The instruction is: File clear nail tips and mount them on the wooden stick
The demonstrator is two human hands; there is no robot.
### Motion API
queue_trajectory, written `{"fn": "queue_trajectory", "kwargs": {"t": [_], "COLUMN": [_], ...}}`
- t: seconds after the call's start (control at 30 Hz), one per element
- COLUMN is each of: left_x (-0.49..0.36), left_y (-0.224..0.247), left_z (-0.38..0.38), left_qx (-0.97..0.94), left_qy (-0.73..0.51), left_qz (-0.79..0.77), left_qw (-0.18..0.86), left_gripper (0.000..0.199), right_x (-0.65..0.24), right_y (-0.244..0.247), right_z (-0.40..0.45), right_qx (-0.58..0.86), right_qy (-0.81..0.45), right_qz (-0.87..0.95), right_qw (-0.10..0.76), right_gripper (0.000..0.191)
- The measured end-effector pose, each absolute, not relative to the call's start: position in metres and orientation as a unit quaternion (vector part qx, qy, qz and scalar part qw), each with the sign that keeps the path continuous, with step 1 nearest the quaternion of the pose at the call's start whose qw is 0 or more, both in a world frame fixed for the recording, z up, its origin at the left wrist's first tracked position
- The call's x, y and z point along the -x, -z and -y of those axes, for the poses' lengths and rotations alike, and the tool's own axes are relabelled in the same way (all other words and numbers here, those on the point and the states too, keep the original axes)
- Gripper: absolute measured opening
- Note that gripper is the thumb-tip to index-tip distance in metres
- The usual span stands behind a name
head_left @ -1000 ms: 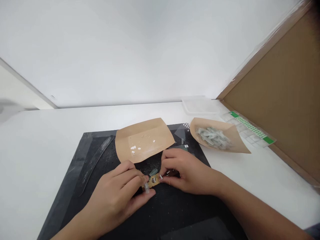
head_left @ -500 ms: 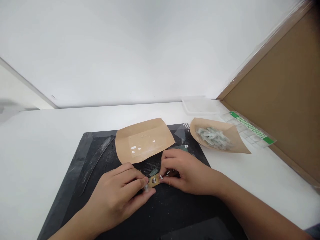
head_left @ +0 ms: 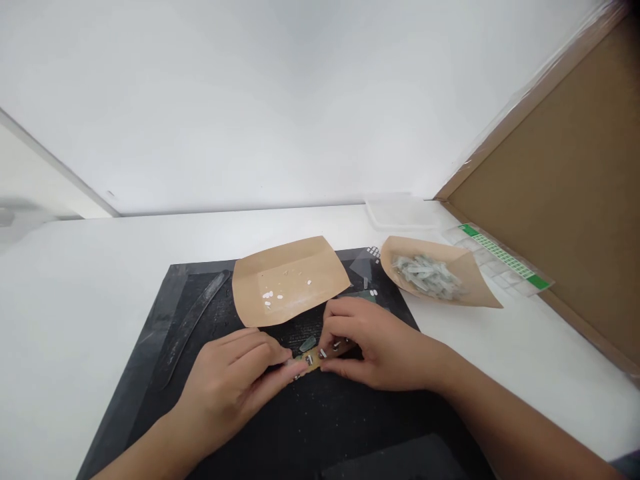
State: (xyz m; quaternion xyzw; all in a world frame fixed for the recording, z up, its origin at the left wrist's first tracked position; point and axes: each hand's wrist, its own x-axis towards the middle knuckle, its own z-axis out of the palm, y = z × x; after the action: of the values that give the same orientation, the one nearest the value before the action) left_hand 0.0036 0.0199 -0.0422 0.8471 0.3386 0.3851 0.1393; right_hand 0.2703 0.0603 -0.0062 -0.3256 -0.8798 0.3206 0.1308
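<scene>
A narrow yellowish-brown strip (head_left: 314, 361) with small metallic and white pieces along it lies on the black mat (head_left: 320, 427). My right hand (head_left: 363, 343) pinches the strip, thumb at the near edge and fingertips at the far edge. At the strip's left end is my left hand (head_left: 240, 380), thumb and forefinger closed together; a small pale bit shows between them, too hidden to name. Just beyond the strip, between the hands, rests a small translucent green piece (head_left: 308, 344).
Behind the hands, a brown paper tray (head_left: 290, 260) holds small white pieces. Another paper tray (head_left: 475, 287) at right carries a heap of clear slivers. A long dark curved strip (head_left: 193, 327) lies at left. A green-and-clear sheet (head_left: 505, 257) lies near the cardboard wall (head_left: 560, 173).
My left thumb and fingertips have shifted on the strip's left end, and the clear piece that showed between them is now mostly covered. My right hand has barely moved.
</scene>
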Motion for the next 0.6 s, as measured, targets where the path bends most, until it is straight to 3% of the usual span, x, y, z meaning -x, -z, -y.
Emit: {"fn": "queue_trajectory", "kwargs": {"t": [0.13, 0.3, 0.6], "left_x": [-0.005, -0.010, -0.020], "left_y": [0.038, 0.032, 0.023], "left_z": [-0.017, -0.014, -0.009], "left_qx": [-0.824, -0.783, -0.708], "left_qy": [-0.405, -0.412, -0.420], "left_qz": [-0.375, -0.433, -0.463], "left_qw": [0.128, 0.173, 0.328], "left_gripper": [0.016, 0.021, 0.012], "right_x": [-0.270, -0.255, -0.238], "right_y": [-0.003, -0.003, 0.013], "right_z": [-0.055, -0.042, -0.030], "right_qx": [0.329, 0.314, 0.295], "right_qy": [-0.279, -0.233, -0.186], "right_qz": [0.886, 0.875, 0.852], "right_qw": [0.171, 0.284, 0.390], "right_gripper": [0.035, 0.041, 0.024]}}
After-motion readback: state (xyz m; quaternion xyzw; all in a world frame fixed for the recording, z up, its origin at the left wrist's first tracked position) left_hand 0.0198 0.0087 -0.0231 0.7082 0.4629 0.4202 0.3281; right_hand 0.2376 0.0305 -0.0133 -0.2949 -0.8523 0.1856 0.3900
